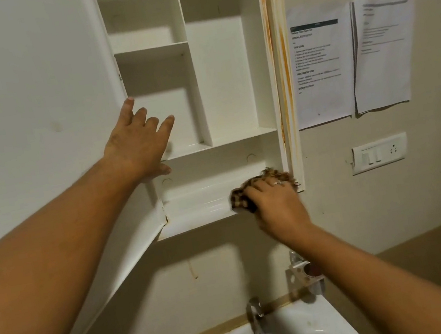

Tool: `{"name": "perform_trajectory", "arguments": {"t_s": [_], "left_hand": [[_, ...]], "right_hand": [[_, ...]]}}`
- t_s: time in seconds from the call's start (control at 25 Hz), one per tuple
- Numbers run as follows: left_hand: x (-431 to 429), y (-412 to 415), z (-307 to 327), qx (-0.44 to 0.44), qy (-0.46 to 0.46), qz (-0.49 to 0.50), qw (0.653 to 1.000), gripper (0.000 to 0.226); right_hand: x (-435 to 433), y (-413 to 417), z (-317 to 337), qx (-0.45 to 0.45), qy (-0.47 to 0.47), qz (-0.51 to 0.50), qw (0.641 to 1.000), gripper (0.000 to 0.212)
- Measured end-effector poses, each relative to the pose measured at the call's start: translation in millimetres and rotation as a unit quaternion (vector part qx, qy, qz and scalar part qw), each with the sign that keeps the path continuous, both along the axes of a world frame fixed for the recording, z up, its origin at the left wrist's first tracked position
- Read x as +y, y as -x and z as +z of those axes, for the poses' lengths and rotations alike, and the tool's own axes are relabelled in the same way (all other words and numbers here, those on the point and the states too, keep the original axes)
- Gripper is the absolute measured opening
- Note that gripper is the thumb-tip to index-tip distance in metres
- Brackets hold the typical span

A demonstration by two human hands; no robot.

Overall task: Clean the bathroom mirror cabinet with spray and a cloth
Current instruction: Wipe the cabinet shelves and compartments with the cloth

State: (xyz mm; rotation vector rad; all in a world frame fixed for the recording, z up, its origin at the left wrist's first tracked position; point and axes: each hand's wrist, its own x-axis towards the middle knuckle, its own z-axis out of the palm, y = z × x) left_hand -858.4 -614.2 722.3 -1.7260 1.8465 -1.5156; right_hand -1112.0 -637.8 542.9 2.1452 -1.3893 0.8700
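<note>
Forearms reach up from both lower corners of the frame. At centre left, the left hand is spread with straight fingers at the edge of the open door; whether it presses the door or only touches it is hard to tell. Right of centre, the right hand grips a bunched brown cloth on the bottom shelf of the mirror cabinet, close to its rust-streaked right frame. The shelf's long axis runs left to right, and nearly all of it lies left of the cloth, so the wipe probably goes leftward. No spray is in view.
</note>
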Motion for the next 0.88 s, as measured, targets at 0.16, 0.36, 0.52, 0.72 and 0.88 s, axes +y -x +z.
{"name": "perform_trajectory", "arguments": {"t_s": [0.16,0.36,0.52,0.72,0.88], "left_hand": [[-0.2,0.3,0.6,0.003,-0.007,-0.002,1.0,0.116],[-2.4,-0.2,-0.9,0.001,-0.001,-0.003,1.0,0.118],[-0.5,0.3,-0.7,0.006,-0.002,-0.007,1.0,0.119],[-1.7,-1.0,-1.6,0.004,-0.005,-0.002,1.0,0.119],[-0.1,-1.1,-0.2,-0.004,0.002,0.002,1.0,0.12]], "right_hand": [[0.4,25.1,29.9,-0.148,-0.078,0.023,0.986,0.019],[11.5,35.5,27.7,-0.189,0.005,-0.074,0.979,0.02],[-2.8,6.9,10.9,-0.129,-0.071,-0.008,0.989,0.017],[7.2,-19.9,-3.3,-0.136,-0.046,-0.057,0.988,0.023],[34.8,-97.6,-3.5,-0.06,-0.088,0.09,0.99,0.039]]}}
